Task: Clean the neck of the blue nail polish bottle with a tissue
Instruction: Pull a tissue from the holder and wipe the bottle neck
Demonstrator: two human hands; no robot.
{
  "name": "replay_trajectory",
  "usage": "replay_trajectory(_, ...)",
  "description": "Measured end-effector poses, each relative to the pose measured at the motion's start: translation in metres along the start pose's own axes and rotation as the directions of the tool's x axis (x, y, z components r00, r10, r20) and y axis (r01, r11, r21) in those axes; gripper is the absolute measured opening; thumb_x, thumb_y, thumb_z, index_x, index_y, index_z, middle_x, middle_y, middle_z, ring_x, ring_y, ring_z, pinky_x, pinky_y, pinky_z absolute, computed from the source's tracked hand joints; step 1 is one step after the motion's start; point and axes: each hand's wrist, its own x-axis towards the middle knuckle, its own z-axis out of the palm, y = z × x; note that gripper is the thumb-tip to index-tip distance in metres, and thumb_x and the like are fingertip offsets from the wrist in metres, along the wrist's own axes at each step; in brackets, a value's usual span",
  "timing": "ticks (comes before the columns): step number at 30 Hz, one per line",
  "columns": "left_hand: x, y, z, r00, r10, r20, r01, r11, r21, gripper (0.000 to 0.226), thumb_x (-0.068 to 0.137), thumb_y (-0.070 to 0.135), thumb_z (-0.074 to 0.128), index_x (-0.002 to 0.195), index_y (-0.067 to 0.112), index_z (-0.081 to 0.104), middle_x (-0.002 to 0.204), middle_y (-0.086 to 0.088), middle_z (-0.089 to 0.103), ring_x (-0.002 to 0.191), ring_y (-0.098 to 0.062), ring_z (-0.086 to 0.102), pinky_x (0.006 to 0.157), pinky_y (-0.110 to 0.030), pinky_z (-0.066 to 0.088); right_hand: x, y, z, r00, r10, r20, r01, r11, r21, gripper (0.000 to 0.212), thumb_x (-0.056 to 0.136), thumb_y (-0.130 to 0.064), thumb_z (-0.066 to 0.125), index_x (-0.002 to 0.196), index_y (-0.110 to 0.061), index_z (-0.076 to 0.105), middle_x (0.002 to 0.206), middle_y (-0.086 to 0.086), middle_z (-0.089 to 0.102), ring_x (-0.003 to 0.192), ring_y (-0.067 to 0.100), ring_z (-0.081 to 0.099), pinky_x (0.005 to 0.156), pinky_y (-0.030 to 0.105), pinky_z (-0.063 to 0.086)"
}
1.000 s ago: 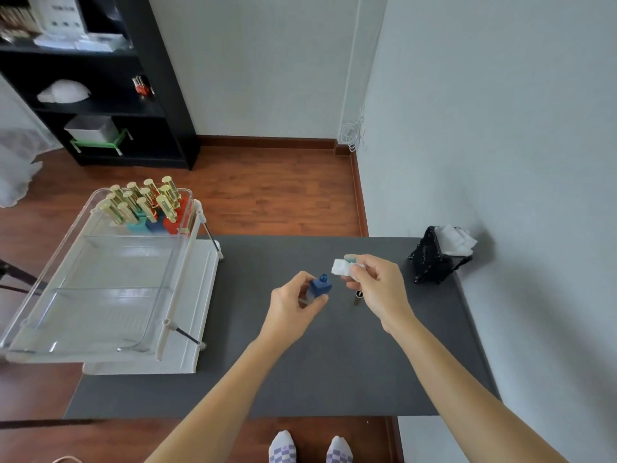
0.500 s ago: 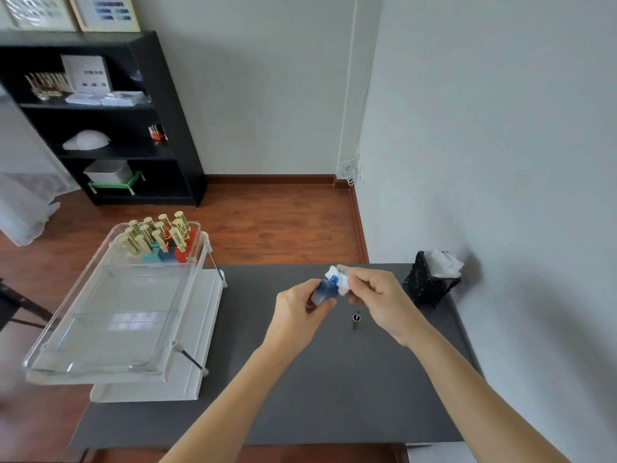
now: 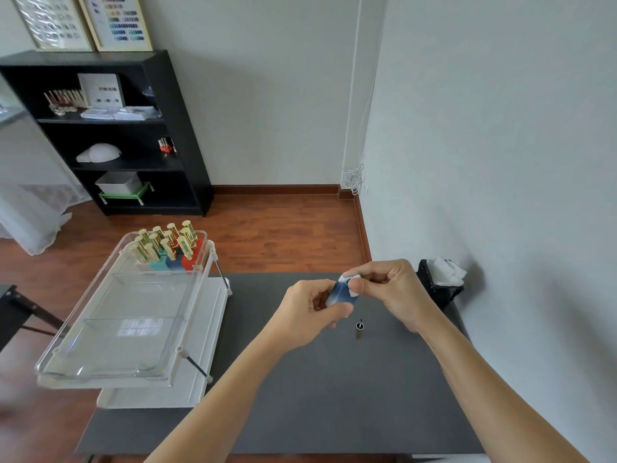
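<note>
Head view: right hand (image 3: 394, 292) presses tissue (image 3: 351, 285) onto bottle (image 3: 340, 293)

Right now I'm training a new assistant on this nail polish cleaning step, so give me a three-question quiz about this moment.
1. True or false: the blue nail polish bottle is standing on the dark table.
2. Which hand presses the tissue onto the bottle's top?
A. the left hand
B. the right hand
C. neither
3. Fill in: the bottle's cap with brush stands on the table in front of the hands, and spare tissues sit in the black ____ by the wall.

Key
1. False; the left hand holds it up, tilted.
2. B.
3. holder.
</note>
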Motion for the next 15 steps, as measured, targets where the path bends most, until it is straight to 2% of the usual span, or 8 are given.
replay_trajectory(2, 0.0, 0.003, -0.002, 0.998, 0.008, 0.066, -0.001, 0.994, -0.11, 0.007, 0.086, 0.021, 0.07, 0.08, 0.019, 0.071, 0.073, -0.016, 0.067, 0.06, -0.013, 0.057, 0.062, -0.025, 0.047, 0.0, 0.0, 0.0, 1.0, 0.011, 0.02, -0.013, 0.995, 0.095, 0.019, 0.07, -0.025, 0.081, 0.087, -0.017, 0.081, 0.089, 0.01, 0.079, 0.081, 0.02, 0.073, 0.081, 0.029, 0.055)
replay_trajectory(4, 0.0, 0.005, -0.002, 0.995, 0.014, 0.104, 0.01, 0.974, -0.225, 0.006, 0.088, 0.017, 0.07, 0.088, 0.013, 0.074, 0.08, -0.016, 0.069, 0.063, -0.014, 0.058, 0.065, -0.022, 0.051, 0.0, 0.003, -0.001, 0.999, 0.035, 0.034, -0.041, 0.977, 0.207, 0.023, 0.067, -0.027, 0.083, 0.087, -0.015, 0.081, 0.09, 0.011, 0.079, 0.089, 0.033, 0.068, 0.085, 0.043, 0.05)
replay_trajectory(6, 0.001, 0.007, 0.001, 0.993, 0.003, 0.116, 0.029, 0.962, -0.271, 0.008, 0.088, 0.016, 0.07, 0.093, 0.012, 0.075, 0.082, -0.014, 0.069, 0.065, -0.014, 0.057, 0.066, -0.021, 0.052, 0.001, 0.006, -0.002, 0.998, 0.06, 0.035, -0.068, 0.956, 0.284, 0.031, 0.063, -0.032, 0.087, 0.087, -0.013, 0.081, 0.089, 0.011, 0.079, 0.093, 0.038, 0.06, 0.084, 0.049, 0.042)
replay_trajectory(8, 0.002, 0.008, 0.004, 0.996, -0.013, 0.083, 0.034, 0.965, -0.259, 0.008, 0.088, 0.016, 0.07, 0.093, 0.011, 0.075, 0.08, -0.013, 0.068, 0.064, -0.014, 0.057, 0.066, -0.023, 0.053, 0.0, 0.005, -0.001, 0.997, 0.078, 0.004, -0.075, 0.95, 0.304, 0.032, 0.061, -0.035, 0.087, 0.085, -0.015, 0.082, 0.087, 0.009, 0.079, 0.092, 0.037, 0.058, 0.081, 0.046, 0.042)
replay_trajectory(10, 0.003, 0.008, 0.007, 1.0, -0.017, -0.012, 0.015, 0.991, -0.133, 0.009, 0.086, 0.022, 0.07, 0.088, 0.013, 0.073, 0.069, -0.003, 0.067, 0.058, -0.01, 0.056, 0.061, -0.021, 0.05, -0.001, 0.003, 0.002, 0.995, 0.066, -0.071, -0.047, 0.969, 0.244, 0.025, 0.064, -0.034, 0.083, 0.083, -0.019, 0.082, 0.084, 0.006, 0.079, 0.083, 0.03, 0.059, 0.072, 0.036, 0.046)
replay_trajectory(12, 0.003, 0.008, 0.012, 0.991, -0.001, -0.133, 0.002, 1.0, 0.01, 0.012, 0.084, 0.026, 0.069, 0.082, 0.015, 0.069, 0.057, 0.008, 0.061, 0.049, -0.002, 0.05, 0.052, -0.013, 0.039, -0.002, 0.003, 0.007, 0.984, 0.028, -0.178, 0.002, 0.986, 0.164, 0.017, 0.067, -0.032, 0.08, 0.08, -0.021, 0.082, 0.08, 0.002, 0.079, 0.069, 0.018, 0.057, 0.062, 0.024, 0.047)
replay_trajectory(14, 0.003, 0.01, 0.018, 0.979, 0.018, -0.202, -0.015, 1.0, 0.016, 0.01, 0.085, 0.025, 0.069, 0.081, 0.017, 0.068, 0.057, 0.009, 0.057, 0.048, -0.001, 0.05, 0.05, -0.01, 0.037, -0.004, 0.006, 0.014, 0.961, 0.008, -0.276, 0.037, 0.987, 0.156, 0.013, 0.07, -0.03, 0.077, 0.077, -0.02, 0.081, 0.079, 0.0, 0.079, 0.06, 0.009, 0.053, 0.057, 0.017, 0.045)
replay_trajectory(15, 0.003, 0.011, 0.021, 0.976, 0.028, -0.217, -0.03, 1.0, -0.003, 0.007, 0.086, 0.025, 0.07, 0.083, 0.019, 0.068, 0.059, 0.008, 0.058, 0.05, -0.002, 0.052, 0.052, -0.012, 0.039, -0.005, 0.007, 0.016, 0.949, 0.042, -0.313, 0.032, 0.974, 0.226, 0.013, 0.071, -0.029, 0.075, 0.077, -0.018, 0.081, 0.081, 0.0, 0.079, 0.059, 0.008, 0.053, 0.056, 0.015, 0.045)
